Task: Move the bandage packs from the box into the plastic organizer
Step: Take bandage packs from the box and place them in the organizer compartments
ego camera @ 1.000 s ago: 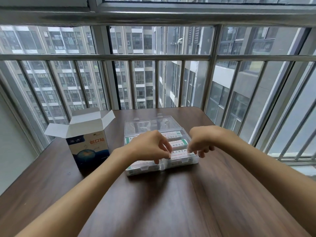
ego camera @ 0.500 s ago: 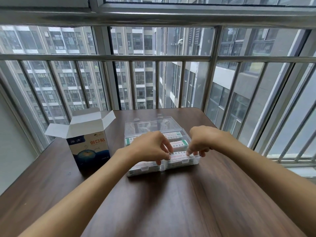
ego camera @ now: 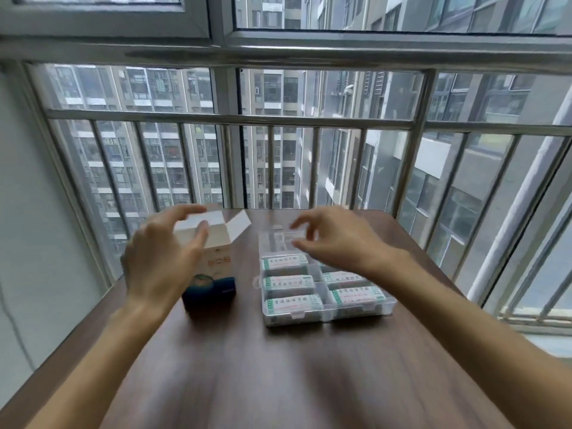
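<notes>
Both hands (ego camera: pixel 161 258) (ego camera: pixel 337 239) lifted off organizer (ego camera: pixel 325 311), now empty.

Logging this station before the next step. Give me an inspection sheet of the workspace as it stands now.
Surface: dark wood-grain table, bare in the foreground.
Job's things: cardboard box upright at left, top flaps open; clear plastic organizer to its right, lid swung back; bandage packs lie in its compartments, five plainly seen, a sixth spot hidden by the right forearm.
Clutter: nothing seen.
Grips: left hand open, fingers spread in front of the box's top, holding nothing; right hand over the organizer's far end, fingers loosely curled, no pack seen in it.
Cables: nothing seen.
Surroundings: metal railing and windows behind the table, apartment blocks outside.
</notes>
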Available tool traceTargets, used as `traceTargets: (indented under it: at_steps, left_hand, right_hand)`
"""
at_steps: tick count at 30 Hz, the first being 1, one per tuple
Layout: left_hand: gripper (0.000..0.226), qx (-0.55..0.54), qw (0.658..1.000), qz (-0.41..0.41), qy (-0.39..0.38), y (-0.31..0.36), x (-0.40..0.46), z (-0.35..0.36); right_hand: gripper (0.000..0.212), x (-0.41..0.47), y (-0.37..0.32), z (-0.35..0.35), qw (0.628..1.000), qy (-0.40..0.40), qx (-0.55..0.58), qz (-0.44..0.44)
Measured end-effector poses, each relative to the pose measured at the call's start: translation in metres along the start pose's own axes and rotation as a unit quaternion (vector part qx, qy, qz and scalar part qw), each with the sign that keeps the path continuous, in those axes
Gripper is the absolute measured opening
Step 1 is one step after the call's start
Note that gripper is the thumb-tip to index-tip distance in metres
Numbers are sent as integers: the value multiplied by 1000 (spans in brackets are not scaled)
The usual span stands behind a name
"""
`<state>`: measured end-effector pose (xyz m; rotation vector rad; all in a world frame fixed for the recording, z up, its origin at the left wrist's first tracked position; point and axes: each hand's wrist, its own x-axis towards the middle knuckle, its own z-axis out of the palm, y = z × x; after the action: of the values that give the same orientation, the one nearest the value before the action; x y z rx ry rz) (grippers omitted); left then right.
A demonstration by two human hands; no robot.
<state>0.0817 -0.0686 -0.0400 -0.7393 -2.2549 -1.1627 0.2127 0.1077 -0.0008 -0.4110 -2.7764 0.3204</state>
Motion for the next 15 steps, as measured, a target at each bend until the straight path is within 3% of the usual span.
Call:
traceTargets:
  at_steps: [2,5,8,10,13,15]
  left_hand:
    - [40,2,999,-53,12,-24,0,0]
    - [58,-82,980,-174,-45,-46,1,1]
    - [37,-281,918,-261,-100,-52,-3,7]
    - [22,-345,900,-252,-81,-58,-7,6]
    - [29,-378,898,-216,-58,-59,-15,2]
    - [13,-384,902,-186,-68,-53,-22,1]
  right_hand:
    - [48,14,-16,20,995,43,-42,-81]
    - [62,34,-39,53,975,43,-152,-153]
    - [32,41,-46,79,966,87,-154,-187]
    - [10,38,-44,90,961,150,-117,-203]
    - [6,22,-34,99,947,197,-98,-233]
    - [2,10,-30,103,937,218,-112,-248]
